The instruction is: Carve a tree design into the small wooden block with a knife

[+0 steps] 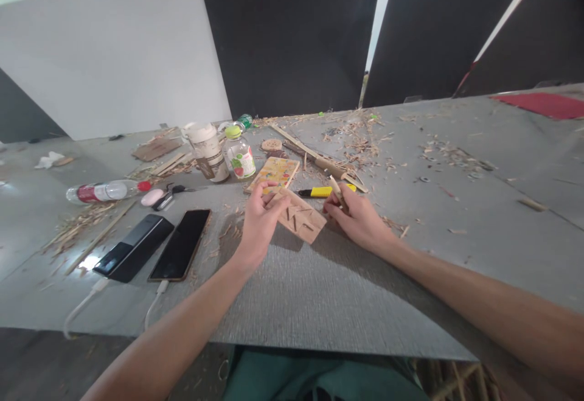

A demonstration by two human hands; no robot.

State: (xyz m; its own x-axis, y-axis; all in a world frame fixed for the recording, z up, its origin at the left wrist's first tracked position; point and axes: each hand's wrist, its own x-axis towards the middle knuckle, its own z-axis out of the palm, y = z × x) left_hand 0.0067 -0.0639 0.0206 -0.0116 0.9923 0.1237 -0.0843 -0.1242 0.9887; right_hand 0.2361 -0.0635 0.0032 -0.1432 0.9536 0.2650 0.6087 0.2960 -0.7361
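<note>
My left hand (262, 221) is closed on the left end of a small wooden board (302, 218), thumb on top. The board is tilted above the table, and several short, dark slanted grooves or slivers show on its face. My right hand (358, 215), just right of the board and apart from it, is closed around a slim pale wooden stick (336, 191). The stick points up and away; its upper tip looks dark, and its kind is unclear. Behind both hands lies a yellow utility knife (322, 191), partly hidden by my right hand. A yellow patterned board (278, 171) lies beyond my left hand.
Two phones or similar black devices (180, 246) with white cables lie at left. A paper cup (207, 151), a green-capped bottle (240, 154) and a red-capped bottle (107, 191) stand or lie behind. Wood shavings (351, 136) and sticks are scattered about. Panels (292, 36) border the far edge.
</note>
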